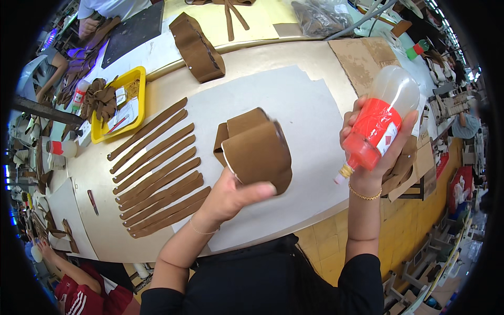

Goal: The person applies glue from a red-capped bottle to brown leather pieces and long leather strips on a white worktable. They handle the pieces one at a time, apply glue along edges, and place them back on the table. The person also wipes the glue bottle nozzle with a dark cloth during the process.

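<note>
My left hand [231, 197] grips a brown leather piece [260, 147], a curved band with a pale strip along its near edge; the thumb lies across its outside and the fingers are hidden behind it. Held up on the right, a squeeze bottle [386, 113] with a red label and a narrow tip pointing down is wrapped by my right hand [386, 147]. The tip is apart from the leather. Left of my left hand, several brown straps [157, 173] lie side by side in a slanted row, partly on a grey sheet [310, 157].
A yellow tray [140, 105] with brown scraps and papers stands at the left. Another brown leather band [197, 50] sits at the back of the table. A small red tool [93, 202] lies at the left. Other people work at the far left and lower left.
</note>
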`<move>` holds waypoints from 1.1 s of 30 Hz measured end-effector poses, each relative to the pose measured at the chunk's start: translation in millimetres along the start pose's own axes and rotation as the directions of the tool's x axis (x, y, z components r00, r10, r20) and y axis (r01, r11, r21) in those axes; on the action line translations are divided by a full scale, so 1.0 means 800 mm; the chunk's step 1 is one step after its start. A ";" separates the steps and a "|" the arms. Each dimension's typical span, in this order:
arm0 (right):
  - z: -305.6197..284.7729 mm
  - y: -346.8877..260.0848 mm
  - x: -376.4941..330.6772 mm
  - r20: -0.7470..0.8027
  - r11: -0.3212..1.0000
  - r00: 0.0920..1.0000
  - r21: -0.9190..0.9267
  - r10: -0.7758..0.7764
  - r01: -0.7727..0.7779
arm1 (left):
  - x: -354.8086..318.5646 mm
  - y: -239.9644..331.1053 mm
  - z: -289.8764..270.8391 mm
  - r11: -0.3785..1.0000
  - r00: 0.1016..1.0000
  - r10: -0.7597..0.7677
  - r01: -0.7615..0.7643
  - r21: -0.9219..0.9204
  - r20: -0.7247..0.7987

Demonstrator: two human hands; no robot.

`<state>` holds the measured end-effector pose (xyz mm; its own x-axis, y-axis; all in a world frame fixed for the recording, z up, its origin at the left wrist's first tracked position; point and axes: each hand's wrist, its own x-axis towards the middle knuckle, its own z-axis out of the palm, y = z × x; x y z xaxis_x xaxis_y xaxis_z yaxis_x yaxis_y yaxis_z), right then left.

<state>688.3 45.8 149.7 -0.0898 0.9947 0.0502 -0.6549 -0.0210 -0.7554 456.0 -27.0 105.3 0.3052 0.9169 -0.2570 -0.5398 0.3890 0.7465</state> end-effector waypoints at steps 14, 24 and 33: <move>0.023 0.028 0.060 0.204 0.727 0.909 -0.548 -0.364 0.414 | -0.012 0.042 0.006 0.920 0.986 -0.087 0.025 0.391 0.142; 0.038 0.029 0.070 0.350 0.634 0.885 -0.619 -0.306 0.464 | -0.017 0.041 0.000 0.891 0.978 -0.139 0.054 0.450 0.158; 0.024 0.037 0.043 0.299 0.679 0.929 -0.638 -0.217 0.364 | -0.016 0.041 0.003 0.923 0.983 -0.072 0.000 0.385 0.172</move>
<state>651.5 77.8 142.1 -0.1662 0.8986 0.4060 0.0015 0.4119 -0.9112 436.2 -25.9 134.7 0.4735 0.8576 -0.2008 -0.1960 0.3249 0.9252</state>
